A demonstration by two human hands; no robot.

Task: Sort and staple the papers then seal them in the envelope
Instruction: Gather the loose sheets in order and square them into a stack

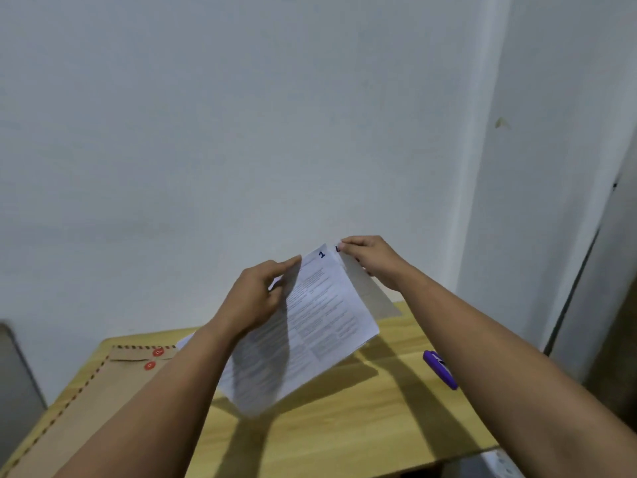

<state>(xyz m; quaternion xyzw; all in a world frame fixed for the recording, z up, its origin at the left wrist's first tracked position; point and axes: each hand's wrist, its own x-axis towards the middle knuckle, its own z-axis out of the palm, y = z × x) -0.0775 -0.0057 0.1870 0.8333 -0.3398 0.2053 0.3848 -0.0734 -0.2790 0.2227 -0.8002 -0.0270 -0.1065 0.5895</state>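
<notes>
I hold a stack of printed white papers (317,326) up above the wooden table (344,426), tilted toward me. The front sheet bears a handwritten "1" at its top. My left hand (256,298) grips the stack's upper left edge. My right hand (370,258) pinches the top right corner of a sheet behind the front one. A brown envelope (93,391) with a red-striped border and two red string buttons lies flat on the table's left side, partly under my left forearm. A purple stapler (441,369) lies on the table at the right, beside my right forearm.
A white wall stands close behind the table. At the left edge a grey chair back or panel (17,374) shows. A dark door frame (586,270) runs down the right side. A white object (499,464) sits below the table's front right edge.
</notes>
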